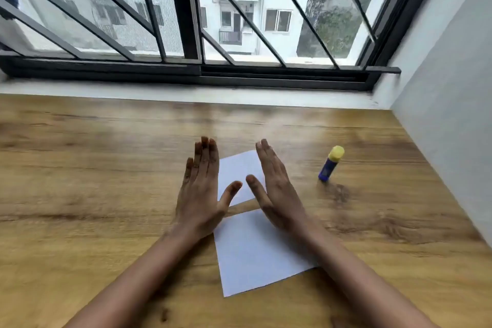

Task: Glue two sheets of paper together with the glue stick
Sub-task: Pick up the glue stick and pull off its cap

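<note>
Two white sheets of paper lie on the wooden table (106, 168). The far sheet (237, 170) is small and sits between my hands; the near sheet (255, 250) is larger and lies just in front of it with a narrow gap of wood between them. My left hand (198, 194) is flat with straight fingers at the far sheet's left edge. My right hand (277, 194) is also flat and straight, over that sheet's right edge. Neither hand holds anything. A glue stick (331, 164) with a blue body and yellow cap stands upright to the right.
A window sill (186, 92) and a barred window (186, 21) run along the table's far edge. A grey wall (452, 114) bounds the table on the right. Bare wood spreads to the left and right of the sheets.
</note>
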The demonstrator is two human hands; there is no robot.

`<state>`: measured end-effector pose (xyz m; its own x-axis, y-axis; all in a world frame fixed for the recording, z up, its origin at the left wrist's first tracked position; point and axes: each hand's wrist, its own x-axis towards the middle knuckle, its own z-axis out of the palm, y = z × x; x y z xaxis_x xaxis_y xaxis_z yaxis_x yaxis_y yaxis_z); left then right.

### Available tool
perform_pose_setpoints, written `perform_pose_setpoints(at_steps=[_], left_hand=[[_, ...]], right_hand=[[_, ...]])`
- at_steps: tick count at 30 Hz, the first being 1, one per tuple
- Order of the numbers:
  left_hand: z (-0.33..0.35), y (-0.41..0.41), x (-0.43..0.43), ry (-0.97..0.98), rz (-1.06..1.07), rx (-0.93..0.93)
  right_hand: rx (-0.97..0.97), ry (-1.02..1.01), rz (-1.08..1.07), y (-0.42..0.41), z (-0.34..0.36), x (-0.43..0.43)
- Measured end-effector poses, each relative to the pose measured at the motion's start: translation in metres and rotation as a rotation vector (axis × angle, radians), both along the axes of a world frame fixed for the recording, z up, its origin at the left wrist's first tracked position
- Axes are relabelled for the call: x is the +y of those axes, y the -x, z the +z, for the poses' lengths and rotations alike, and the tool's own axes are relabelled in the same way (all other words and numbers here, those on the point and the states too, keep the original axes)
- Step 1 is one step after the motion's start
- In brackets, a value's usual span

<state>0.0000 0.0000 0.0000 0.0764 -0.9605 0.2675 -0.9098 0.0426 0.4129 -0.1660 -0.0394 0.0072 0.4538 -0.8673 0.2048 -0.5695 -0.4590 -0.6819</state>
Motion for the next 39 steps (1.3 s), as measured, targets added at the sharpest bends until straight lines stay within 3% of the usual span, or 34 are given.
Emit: perform_pose_setpoints(at_steps=[17,22,26,31,34,39], left_hand=[[-0.020,-0.007,-0.008,-0.082,-0.136,-0.043],[-0.014,-0.005,-0.007,-0.034,-0.137,0.090],[-0.010,-0.007,-0.010,0.015,-0.111,0.217],[-0.012,-0.008,-0.011,-0.033,-0.114,0.184],[-0.010,-0.007,-0.007,-0.039,-0.123,0.142],[-0.005,-0.007,0.000,-0.016,-0.118,0.148]], right_hand=[[0.067,0.106,-0.004,-0.001,-0.016,-0.005],[0.035,0.121,-0.037,0.004,0.000,0.002],[0.220,0.143,0.007,0.022,0.024,0.018],[0.537,0.009,0.153,0.041,0.029,0.057],[0.547,0.014,0.171,0.058,0.034,0.063],[0.589,-0.041,0.004,0.111,0.045,0.044]])
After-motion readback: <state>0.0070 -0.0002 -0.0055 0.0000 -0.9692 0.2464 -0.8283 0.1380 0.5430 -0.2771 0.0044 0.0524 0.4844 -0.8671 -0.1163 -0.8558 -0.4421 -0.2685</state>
